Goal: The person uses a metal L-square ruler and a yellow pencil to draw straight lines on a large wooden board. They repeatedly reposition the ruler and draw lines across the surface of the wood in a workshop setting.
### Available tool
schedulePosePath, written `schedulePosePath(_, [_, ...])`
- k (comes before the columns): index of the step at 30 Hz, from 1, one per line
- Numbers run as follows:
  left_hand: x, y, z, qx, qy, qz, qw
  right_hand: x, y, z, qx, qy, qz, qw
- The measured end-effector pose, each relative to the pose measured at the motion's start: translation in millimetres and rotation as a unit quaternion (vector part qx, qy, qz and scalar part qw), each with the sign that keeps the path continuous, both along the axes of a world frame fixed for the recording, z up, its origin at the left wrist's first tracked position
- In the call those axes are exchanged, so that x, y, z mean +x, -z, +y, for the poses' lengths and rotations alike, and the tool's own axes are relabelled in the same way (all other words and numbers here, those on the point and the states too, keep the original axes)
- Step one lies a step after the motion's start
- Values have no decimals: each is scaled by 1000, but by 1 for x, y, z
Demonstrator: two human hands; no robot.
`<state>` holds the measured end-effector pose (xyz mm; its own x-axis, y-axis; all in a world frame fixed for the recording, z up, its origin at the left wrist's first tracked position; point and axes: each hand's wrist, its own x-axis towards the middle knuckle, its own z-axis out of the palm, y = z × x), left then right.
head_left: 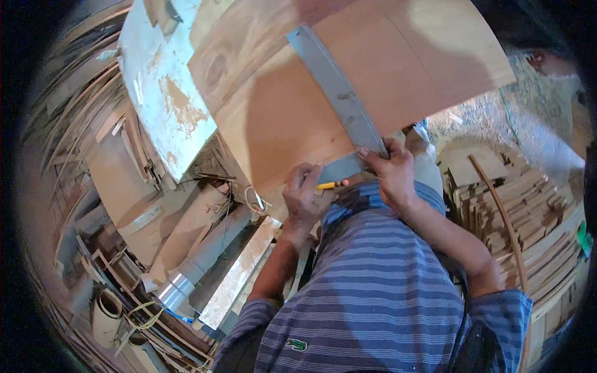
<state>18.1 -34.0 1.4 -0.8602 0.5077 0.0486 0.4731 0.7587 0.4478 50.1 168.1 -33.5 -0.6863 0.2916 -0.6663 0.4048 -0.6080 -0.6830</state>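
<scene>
A grey metal carpenter's square (pixel 341 93) lies on a wide plywood sheet (pixel 280 124). Its long arm runs across the wood, and its short arm follows the edge nearest my body. My right hand (pixel 395 174) grips the square at its corner, thumb on top. Beside the short arm's left end, my left hand (pixel 305 196) is closed at the sheet's edge, with a yellow pencil (pixel 328 185) sticking out of it to the right. Whether its fingertips also press on the square I cannot tell. A faint line (pixel 407 43) crosses the plywood's far part.
A white-stained board (pixel 165 93) stands left of the sheet. Rolled sheets (pixel 193 227), a pale plank (pixel 239 273) and other scraps crowd the lower left. On the right are stacked wood strips (pixel 516 211) with a long thin stick (pixel 497 202) across them.
</scene>
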Motion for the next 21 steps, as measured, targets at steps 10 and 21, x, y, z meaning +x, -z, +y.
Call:
schedulePosePath(10, [-7,-1,5,-7,16,9,1000,0,1,-2,-69,48,21,996])
schedulePosePath(21, [-12,10,-10,43,44,57,996,-2,-7,-3,-41,25,14,999])
